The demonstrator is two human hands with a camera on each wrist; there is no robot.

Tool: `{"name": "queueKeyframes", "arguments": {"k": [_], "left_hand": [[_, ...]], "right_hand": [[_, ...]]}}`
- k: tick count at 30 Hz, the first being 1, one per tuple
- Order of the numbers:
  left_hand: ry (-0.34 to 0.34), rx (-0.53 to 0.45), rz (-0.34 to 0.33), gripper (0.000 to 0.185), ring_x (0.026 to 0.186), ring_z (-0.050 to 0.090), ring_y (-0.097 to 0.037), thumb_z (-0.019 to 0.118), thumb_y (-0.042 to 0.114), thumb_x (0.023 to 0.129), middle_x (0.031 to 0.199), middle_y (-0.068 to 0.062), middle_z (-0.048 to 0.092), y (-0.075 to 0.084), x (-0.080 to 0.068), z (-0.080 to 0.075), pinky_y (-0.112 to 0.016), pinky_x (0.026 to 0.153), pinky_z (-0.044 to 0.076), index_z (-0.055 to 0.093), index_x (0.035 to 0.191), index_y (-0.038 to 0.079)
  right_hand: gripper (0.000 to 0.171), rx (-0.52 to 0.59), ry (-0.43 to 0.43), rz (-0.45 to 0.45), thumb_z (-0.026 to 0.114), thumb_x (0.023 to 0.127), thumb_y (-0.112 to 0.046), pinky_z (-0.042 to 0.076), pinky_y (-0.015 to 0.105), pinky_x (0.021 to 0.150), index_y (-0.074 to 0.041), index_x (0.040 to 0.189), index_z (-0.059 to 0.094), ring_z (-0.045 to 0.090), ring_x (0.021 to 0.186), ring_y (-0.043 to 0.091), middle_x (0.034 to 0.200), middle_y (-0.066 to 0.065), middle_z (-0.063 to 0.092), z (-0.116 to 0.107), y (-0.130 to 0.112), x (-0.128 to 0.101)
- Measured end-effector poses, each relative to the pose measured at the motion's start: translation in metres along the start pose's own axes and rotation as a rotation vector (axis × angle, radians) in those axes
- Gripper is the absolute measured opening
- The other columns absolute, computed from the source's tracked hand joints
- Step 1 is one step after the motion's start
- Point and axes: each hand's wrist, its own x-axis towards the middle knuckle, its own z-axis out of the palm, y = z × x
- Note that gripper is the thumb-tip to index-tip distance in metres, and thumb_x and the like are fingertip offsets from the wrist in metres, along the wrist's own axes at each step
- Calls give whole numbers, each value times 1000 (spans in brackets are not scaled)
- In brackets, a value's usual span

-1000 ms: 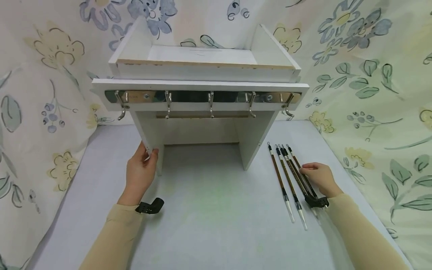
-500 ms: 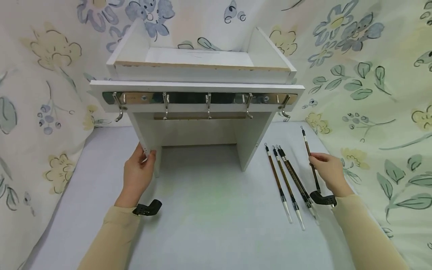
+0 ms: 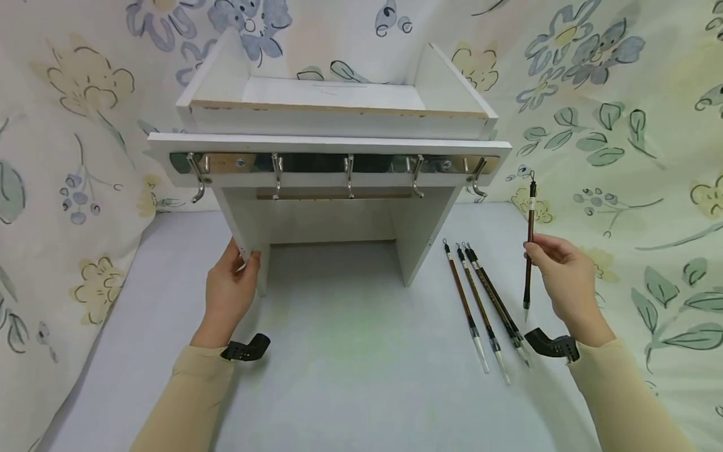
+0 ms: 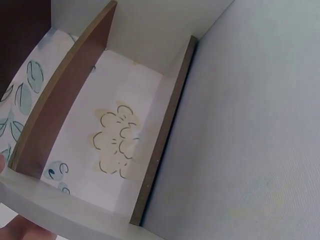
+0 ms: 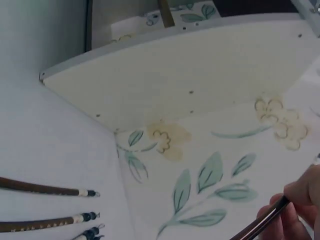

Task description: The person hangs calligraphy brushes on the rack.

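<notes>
In the head view the right hand point(image 3: 565, 276) pinches a slim brown calligraphy brush with a loop at its top point(image 3: 530, 242), upright in the air above the pale grey surface point(image 3: 350, 376), to the right of the white wooden shelf stand point(image 3: 333, 125). The brush looks light, stiff and thin, its bristle tip likely delicate, so a pinch on the mid-shaft, as here, seems the sound place. The left hand point(image 3: 228, 292) grasps the front edge of the stand's left leg. 3 more brushes point(image 3: 480, 301) lie side by side on the surface, just left of the held one, and a metal rail of 5 hooks point(image 3: 339, 164) runs across the stand's front, its rightmost hook nearest the brush. In the left wrist view the stand's inner panels point(image 4: 95, 95) and floral cloth behind point(image 4: 112, 140) show; the grip is barely visible. In the right wrist view fingertips point(image 5: 300, 200) clamp the dark shaft, and the stand's side panel point(image 5: 190, 75) rises nearby.
</notes>
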Motion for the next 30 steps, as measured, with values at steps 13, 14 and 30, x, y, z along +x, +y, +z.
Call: {"name": "queueKeyframes", "arguments": {"k": [13,14,30], "left_hand": [[-3,-6,2,47,111,60,-34,56,19,98,133,-14,57,4,3,-1,-39,84,54,48,144,22],[-4,-4,5,47,111,60,-34,56,19,98,133,-14,57,3,3,-1,-38,84,54,48,144,22],[15,-5,3,40,108,62,-34,57,17,97,127,-16,61,3,1,0,-27,83,54,55,137,17]], "right_hand": [[27,458,-104,-203,69,86,2,53,18,82,11,111,62,67,87,16,96,7,71,2,-37,-26],[26,465,-115,-215,69,86,4,53,18,82,12,111,62,67,87,16,96,7,71,1,-39,-27],[26,450,-292,-401,60,85,20,55,20,78,18,111,59,66,89,18,99,11,70,5,-53,-45]]}}
